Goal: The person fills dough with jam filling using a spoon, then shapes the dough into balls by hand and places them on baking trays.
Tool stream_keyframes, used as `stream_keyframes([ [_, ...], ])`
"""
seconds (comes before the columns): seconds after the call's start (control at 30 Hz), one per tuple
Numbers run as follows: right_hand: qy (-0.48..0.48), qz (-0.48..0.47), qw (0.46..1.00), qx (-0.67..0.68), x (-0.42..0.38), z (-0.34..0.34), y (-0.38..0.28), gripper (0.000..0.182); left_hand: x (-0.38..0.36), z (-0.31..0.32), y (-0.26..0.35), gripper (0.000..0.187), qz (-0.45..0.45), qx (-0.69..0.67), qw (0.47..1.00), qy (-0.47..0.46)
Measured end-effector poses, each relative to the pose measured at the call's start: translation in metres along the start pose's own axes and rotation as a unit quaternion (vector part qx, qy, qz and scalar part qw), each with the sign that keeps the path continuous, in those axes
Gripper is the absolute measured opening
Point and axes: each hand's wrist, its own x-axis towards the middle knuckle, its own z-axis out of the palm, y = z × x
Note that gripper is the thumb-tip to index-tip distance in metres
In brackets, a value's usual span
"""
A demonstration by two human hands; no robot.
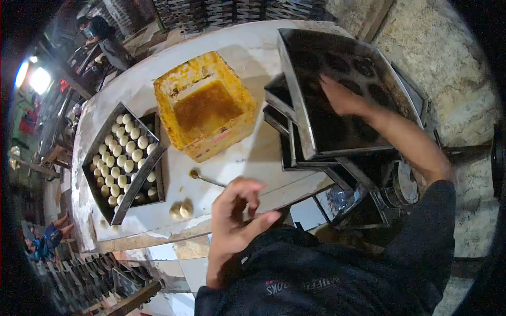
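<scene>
My right hand reaches over the dark metal baking tray, its fingers stretched out low over the blackened bottom, which shows round dark marks. Nothing shows in that hand. My left hand is raised in front of my body with curled fingers and the thumb apart, holding nothing. Just beyond it, a thin-handled tool with a brownish head lies on the table. Two pale round balls rest to its left, near the front edge. A yellow crusted tub with orange-brown liquid stands in the middle.
More metal trays are stacked askew beneath the dark one. On the left, a tray full of pale round balls sits tilted over another tray. A rough wall bounds the right side. Two people are visible in the background at left.
</scene>
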Motion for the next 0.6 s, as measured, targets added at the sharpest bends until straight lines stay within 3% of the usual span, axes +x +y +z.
stream_keyframes([
  [0.03,-0.106,0.045,0.986,0.117,-0.003,-0.029,-0.012,0.071,-0.014,-0.017,-0.007,0.047,0.026,0.007,0.999,0.044],
  [0.07,-0.155,0.036,0.984,0.076,0.007,-0.014,-0.002,0.073,-0.024,-0.035,-0.016,0.043,0.052,0.013,0.994,0.092],
  [0.1,-0.204,0.021,0.978,0.033,0.009,0.008,0.016,0.074,-0.033,-0.057,-0.027,0.04,0.023,0.024,0.993,0.116],
  [0.13,-0.017,-0.029,0.992,0.119,-0.003,0.019,0.033,0.071,-0.048,-0.079,-0.042,0.036,-0.008,0.04,0.988,0.146],
  [0.17,0.17,-0.083,0.958,0.214,-0.003,0.018,0.031,0.068,-0.062,-0.103,-0.061,0.034,-0.086,0.082,0.979,0.168],
  [0.23,0.2,0.056,0.97,0.13,-0.016,-0.115,-0.035,0.051,-0.1,-0.139,-0.087,0.025,-0.164,0.177,0.943,0.228],
  [0.27,0.274,0.071,0.953,0.111,-0.026,-0.12,-0.037,0.049,-0.12,-0.16,-0.095,0.024,-0.18,0.227,0.926,0.24],
  [0.3,0.397,0.089,0.909,0.088,-0.031,-0.136,-0.062,0.046,-0.131,-0.182,-0.092,0.023,-0.159,0.288,0.905,0.271],
  [0.33,0.43,0.066,0.897,0.08,-0.048,-0.149,-0.075,0.044,-0.141,-0.205,-0.087,0.022,-0.139,0.347,0.88,0.292],
  [0.4,0.47,0.0,0.856,0.218,-0.068,-0.166,-0.13,0.043,-0.134,-0.273,-0.061,0.015,0.012,0.461,0.815,0.349],
  [0.43,0.467,-0.02,0.853,0.233,-0.066,-0.172,-0.17,0.041,-0.114,-0.305,-0.032,0.014,0.048,0.553,0.769,0.316],
  [0.47,0.433,-0.093,0.837,0.321,-0.055,-0.177,-0.21,0.034,-0.105,-0.344,-0.025,0.015,0.001,0.619,0.728,0.296],
  [0.5,0.365,-0.083,0.884,0.28,-0.045,-0.194,-0.245,0.023,-0.096,-0.388,-0.035,0.019,-0.006,0.689,0.653,0.315],
  [0.53,0.354,-0.164,0.858,0.333,-0.024,-0.191,-0.272,0.021,-0.089,-0.421,-0.037,0.029,-0.063,0.749,0.6,0.275],
  [0.57,0.31,-0.175,0.858,0.369,-0.013,-0.182,-0.295,0.024,-0.075,-0.435,-0.021,0.042,-0.262,0.72,0.611,0.201],
  [0.6,0.266,-0.184,0.855,0.406,-0.006,-0.167,-0.316,0.028,-0.064,-0.449,-0.018,0.048,-0.391,0.668,0.613,0.161],
])
